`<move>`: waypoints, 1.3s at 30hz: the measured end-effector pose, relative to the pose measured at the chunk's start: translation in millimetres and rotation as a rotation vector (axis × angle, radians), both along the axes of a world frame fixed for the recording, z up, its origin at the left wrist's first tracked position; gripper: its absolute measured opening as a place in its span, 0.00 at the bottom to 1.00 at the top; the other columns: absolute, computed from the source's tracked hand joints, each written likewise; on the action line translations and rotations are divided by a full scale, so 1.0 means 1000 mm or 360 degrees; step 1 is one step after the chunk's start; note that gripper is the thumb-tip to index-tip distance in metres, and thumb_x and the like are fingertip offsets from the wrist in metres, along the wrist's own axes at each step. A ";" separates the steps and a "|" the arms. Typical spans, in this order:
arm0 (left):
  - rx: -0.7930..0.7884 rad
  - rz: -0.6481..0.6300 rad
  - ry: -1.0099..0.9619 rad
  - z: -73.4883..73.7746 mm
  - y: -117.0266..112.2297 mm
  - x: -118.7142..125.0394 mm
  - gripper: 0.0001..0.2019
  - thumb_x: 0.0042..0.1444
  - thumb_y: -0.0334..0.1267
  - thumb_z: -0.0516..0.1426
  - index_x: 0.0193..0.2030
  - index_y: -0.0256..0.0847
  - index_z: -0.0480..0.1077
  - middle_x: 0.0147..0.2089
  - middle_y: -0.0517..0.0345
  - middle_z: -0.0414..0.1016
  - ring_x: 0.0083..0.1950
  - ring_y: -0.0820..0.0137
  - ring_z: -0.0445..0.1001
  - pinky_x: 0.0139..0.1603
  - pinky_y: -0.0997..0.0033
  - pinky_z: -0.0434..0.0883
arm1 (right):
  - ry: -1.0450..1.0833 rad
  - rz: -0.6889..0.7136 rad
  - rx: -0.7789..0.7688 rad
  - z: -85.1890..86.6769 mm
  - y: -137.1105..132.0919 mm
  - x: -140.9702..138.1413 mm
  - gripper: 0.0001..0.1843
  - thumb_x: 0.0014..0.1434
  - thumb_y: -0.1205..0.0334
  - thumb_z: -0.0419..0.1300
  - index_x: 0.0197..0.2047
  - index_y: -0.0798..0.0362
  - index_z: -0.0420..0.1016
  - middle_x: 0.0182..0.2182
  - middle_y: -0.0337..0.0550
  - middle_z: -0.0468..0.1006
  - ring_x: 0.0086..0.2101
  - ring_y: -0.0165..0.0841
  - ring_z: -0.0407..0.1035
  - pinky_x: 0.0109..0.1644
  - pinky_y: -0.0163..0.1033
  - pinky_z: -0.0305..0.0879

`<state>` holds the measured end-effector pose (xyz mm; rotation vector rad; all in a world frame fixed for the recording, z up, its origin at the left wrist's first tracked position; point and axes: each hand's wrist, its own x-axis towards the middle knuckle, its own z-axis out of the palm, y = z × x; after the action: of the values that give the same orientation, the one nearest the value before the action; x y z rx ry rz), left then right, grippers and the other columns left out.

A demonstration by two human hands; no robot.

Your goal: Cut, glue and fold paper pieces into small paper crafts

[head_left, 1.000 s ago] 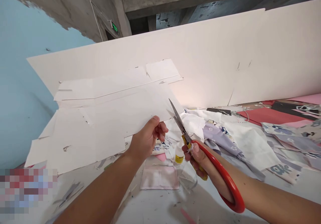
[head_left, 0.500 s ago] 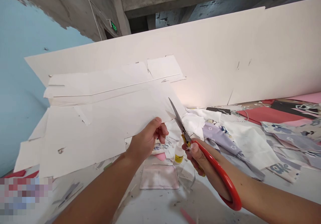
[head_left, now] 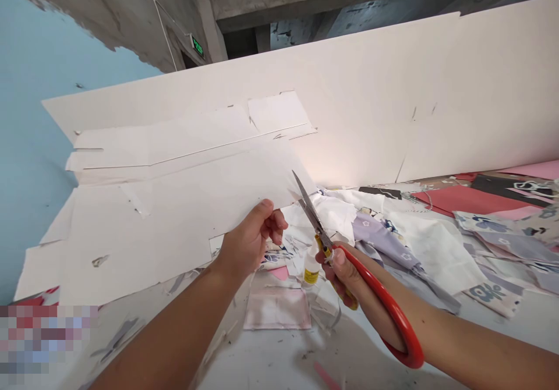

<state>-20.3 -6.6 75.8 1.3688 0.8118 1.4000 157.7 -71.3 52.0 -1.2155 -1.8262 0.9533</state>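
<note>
My left hand (head_left: 252,241) grips the lower edge of a large white paper pattern sheet (head_left: 152,215), which is creased, taped and stepped along its outline. My right hand (head_left: 341,276) holds red-handled scissors (head_left: 375,282) with the fingers through the large red loop. Their steel blades (head_left: 309,208) stand slightly apart at the sheet's right edge, close to my left hand. Whether the paper lies between the blades is hard to tell. The lower part of the scissors is hidden by my right hand.
A tall white board (head_left: 362,99) stands behind the sheet, before a blue wall (head_left: 35,145). On the white table (head_left: 262,361) lie floral fabric scraps (head_left: 406,233), a pink cloth square (head_left: 276,309), a small glue bottle (head_left: 311,268) and red sheets (head_left: 458,201).
The paper sheet has swung a little to the left and up, its far left corner moving furthest. Both hands and the scissors have shifted only slightly.
</note>
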 end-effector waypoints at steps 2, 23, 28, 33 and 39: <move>-0.0013 -0.0043 0.0010 -0.001 -0.001 0.001 0.18 0.55 0.43 0.51 0.18 0.39 0.69 0.21 0.60 0.69 0.19 0.79 0.60 0.26 0.76 0.62 | 0.0002 0.0001 0.0005 -0.001 0.000 0.000 0.28 0.57 0.34 0.35 0.25 0.49 0.53 0.22 0.36 0.58 0.25 0.32 0.54 0.32 0.42 0.56; -0.0012 -0.0196 0.0044 -0.003 -0.005 0.004 0.19 0.56 0.44 0.50 0.18 0.39 0.68 0.21 0.61 0.68 0.19 0.79 0.61 0.27 0.75 0.63 | 0.0072 -0.0025 -0.0093 0.005 -0.001 0.000 0.27 0.56 0.33 0.37 0.27 0.49 0.56 0.25 0.36 0.58 0.25 0.32 0.54 0.31 0.40 0.56; -0.0055 -0.0134 0.0184 -0.009 -0.004 0.005 0.19 0.54 0.47 0.50 0.18 0.40 0.67 0.17 0.61 0.65 0.20 0.76 0.62 0.26 0.74 0.64 | 0.0044 -0.0047 -0.0105 0.001 0.000 0.001 0.27 0.56 0.34 0.37 0.25 0.48 0.54 0.22 0.35 0.58 0.24 0.33 0.54 0.31 0.41 0.55; -0.0129 -0.0133 0.0277 -0.007 -0.005 0.005 0.20 0.54 0.50 0.49 0.17 0.40 0.65 0.15 0.61 0.62 0.20 0.74 0.62 0.25 0.73 0.64 | 0.0009 -0.0005 -0.0034 -0.005 0.004 0.002 0.27 0.57 0.34 0.35 0.24 0.49 0.52 0.21 0.35 0.57 0.24 0.33 0.53 0.30 0.41 0.54; -0.0074 -0.0130 0.0285 -0.009 -0.004 0.004 0.20 0.54 0.47 0.48 0.16 0.41 0.64 0.14 0.62 0.61 0.19 0.76 0.61 0.26 0.74 0.63 | -0.0004 -0.0018 -0.0025 -0.012 0.008 0.003 0.29 0.56 0.33 0.35 0.23 0.49 0.52 0.20 0.34 0.56 0.23 0.31 0.53 0.29 0.40 0.54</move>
<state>-16.5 -10.2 66.7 1.4896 0.8890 1.2012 160.7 -63.2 40.3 -1.2360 -1.8148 0.9618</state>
